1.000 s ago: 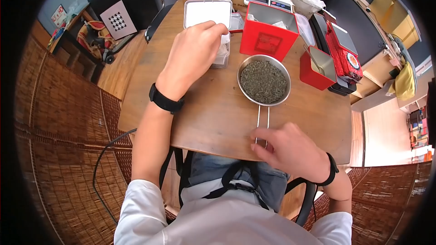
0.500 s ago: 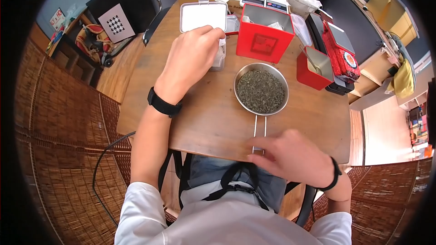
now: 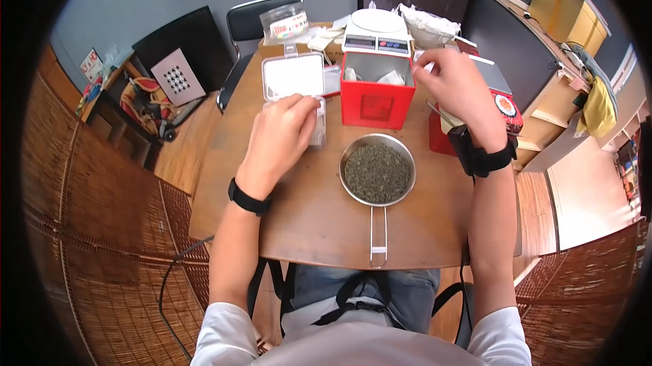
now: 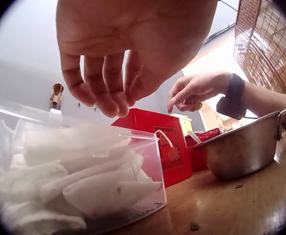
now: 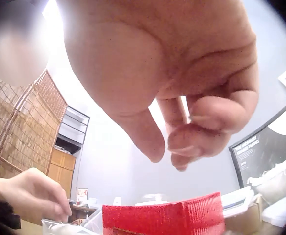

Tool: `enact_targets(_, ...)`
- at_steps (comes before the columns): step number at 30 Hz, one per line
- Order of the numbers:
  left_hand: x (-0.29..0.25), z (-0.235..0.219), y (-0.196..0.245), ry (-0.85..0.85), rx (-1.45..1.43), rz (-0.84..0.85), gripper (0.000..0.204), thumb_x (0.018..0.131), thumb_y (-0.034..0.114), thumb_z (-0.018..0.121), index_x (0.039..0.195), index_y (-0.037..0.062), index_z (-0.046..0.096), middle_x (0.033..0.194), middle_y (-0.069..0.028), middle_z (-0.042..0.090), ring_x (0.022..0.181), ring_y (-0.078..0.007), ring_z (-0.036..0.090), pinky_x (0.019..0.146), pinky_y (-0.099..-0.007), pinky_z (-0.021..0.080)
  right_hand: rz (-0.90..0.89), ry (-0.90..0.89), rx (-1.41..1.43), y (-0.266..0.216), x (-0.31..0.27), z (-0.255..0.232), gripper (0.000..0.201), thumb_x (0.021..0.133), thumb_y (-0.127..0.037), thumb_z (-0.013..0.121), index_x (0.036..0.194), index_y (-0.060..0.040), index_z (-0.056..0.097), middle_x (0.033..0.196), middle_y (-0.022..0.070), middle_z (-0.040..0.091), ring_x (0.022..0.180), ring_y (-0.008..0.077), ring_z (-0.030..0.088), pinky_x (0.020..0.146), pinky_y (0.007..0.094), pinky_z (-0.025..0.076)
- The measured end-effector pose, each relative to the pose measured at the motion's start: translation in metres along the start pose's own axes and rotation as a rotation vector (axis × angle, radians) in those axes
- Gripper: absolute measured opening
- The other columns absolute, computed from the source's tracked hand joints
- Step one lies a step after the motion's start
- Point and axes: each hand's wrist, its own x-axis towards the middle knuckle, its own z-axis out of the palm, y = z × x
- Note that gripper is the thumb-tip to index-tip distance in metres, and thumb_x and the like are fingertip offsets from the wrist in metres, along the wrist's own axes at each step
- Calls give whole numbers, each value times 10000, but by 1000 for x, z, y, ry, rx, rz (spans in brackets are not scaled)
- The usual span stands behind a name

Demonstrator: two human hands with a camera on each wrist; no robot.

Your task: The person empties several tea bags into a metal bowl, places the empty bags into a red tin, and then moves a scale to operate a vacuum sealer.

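The white pouches point(image 4: 109, 193) lie loosely heaped in the clear box point(image 3: 318, 132), whose lid point(image 3: 293, 75) is open; the box stands on the table point(image 3: 305, 230) beside the red tin point(image 3: 375, 108). They look light, thin and limp, likely to crease or cling together, so one is best pinched by a free edge at the top of the heap. The left hand point(image 3: 278, 136) hangs over the box, its fingers loosely bent with nothing between them. The right hand point(image 3: 458, 84) is beside the tin's opening, thumb and fingertips apart, also empty. More white packets point(image 3: 392, 78) sit inside the tin, which seems stiff and is better steadied by its side walls. Nearer the person, the metal pan point(image 4: 245, 156) holds dark dried leaves point(image 3: 377, 172), probably light, brittle and easily spilled; its wire handle point(image 3: 378, 250) offers the surest hold, kept level.
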Motion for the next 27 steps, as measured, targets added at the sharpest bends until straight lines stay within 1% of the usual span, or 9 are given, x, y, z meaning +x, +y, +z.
enact_targets(2,0,0,3,-2,-28,-32,92,883,49,621,948,22,680,860,-155,672,768,-376,649,683,-460,526,66,-123,-72,1,-2,6,212,868,-186,655,931,-9,753,887,217,723,839,376,703,805,447,557)
enact_targets(6,5,-6,5,60,-103,-44,91,868,15,633,940,5,688,866,-148,688,753,-341,665,672,-404,529,-21,-288,-2,13,1,17,202,874,-169,660,946,-9,759,892,226,721,871,377,701,845,441,551)
enact_targets(8,15,-14,9,53,-136,-52,91,866,9,633,941,-4,684,864,-153,692,745,-330,667,674,-395,528,-30,-276,8,15,1,17,182,859,-141,683,957,-9,761,889,232,719,887,370,700,849,441,548)
enact_targets(10,31,-16,13,50,-189,-64,92,864,2,632,941,-14,680,862,-158,695,738,-319,669,675,-387,526,-59,-316,21,18,1,17,188,864,-126,690,961,22,751,829,215,712,780,331,698,752,411,541)
enact_targets(12,53,-17,13,-40,-137,40,95,868,23,661,944,-26,690,816,-153,695,695,-276,661,631,-331,503,-91,-274,8,20,-2,17,181,859,-125,696,958,16,753,839,216,712,792,341,698,756,420,541)
enact_targets(17,118,10,10,-139,-73,216,124,840,18,649,946,-20,700,855,-161,707,748,-314,675,713,-381,534,-116,-182,-51,21,-6,25,161,842,-137,712,927,-9,762,862,218,712,839,362,698,786,442,545)
enact_targets(19,137,26,5,-447,108,183,143,827,48,664,954,4,713,911,-172,707,820,-342,690,769,-415,545,-108,-175,-61,19,-7,25,165,839,-140,715,931,-12,762,865,218,712,844,362,698,793,444,545)
enact_targets(22,148,41,18,-435,396,237,161,799,88,711,947,24,718,945,-194,703,871,-367,695,786,-428,556,-97,-156,-62,15,-10,22,165,830,-148,727,933,-27,767,874,214,716,864,358,698,812,450,544)
enact_targets(27,148,55,30,-628,657,156,267,740,174,829,939,45,705,937,-173,720,918,-344,717,754,-443,580,-85,-188,-71,18,-10,20,123,816,-143,740,896,-52,757,926,195,726,900,345,714,806,457,566)
